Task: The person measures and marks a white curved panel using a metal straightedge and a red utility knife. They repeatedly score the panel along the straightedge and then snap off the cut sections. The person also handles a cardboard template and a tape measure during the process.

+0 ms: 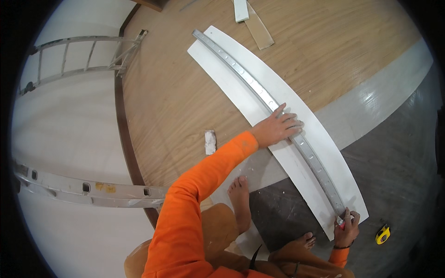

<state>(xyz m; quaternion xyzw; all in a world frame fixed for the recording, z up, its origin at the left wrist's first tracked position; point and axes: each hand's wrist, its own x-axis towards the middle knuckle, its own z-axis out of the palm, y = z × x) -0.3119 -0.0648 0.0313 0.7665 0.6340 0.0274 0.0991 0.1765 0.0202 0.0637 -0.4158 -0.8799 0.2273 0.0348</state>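
A long white board (320,125) lies slantwise in front of me, with a silver metal channel strip (252,83) along its middle. Across the strip, near its centre, my left hand (278,127) presses down with fingers spread. My right hand (346,228) is at the board's near right end, closed around a small red tool (341,224). Most of that tool is hidden by the fingers, so its kind does not show. The strip's near end lies right beside the right fingertips. A yellow tape measure (383,234) rests on the floor to the right of this hand.
One metal ladder (88,55) leans at the far left, and a ladder rail (116,193) crosses the near left. Offcuts, one white (240,10) and one tan (259,30), lie beyond the board. A whitish block (210,142) sits on the wood-look floor (162,92). Dark sheeting (389,162) spreads at right.
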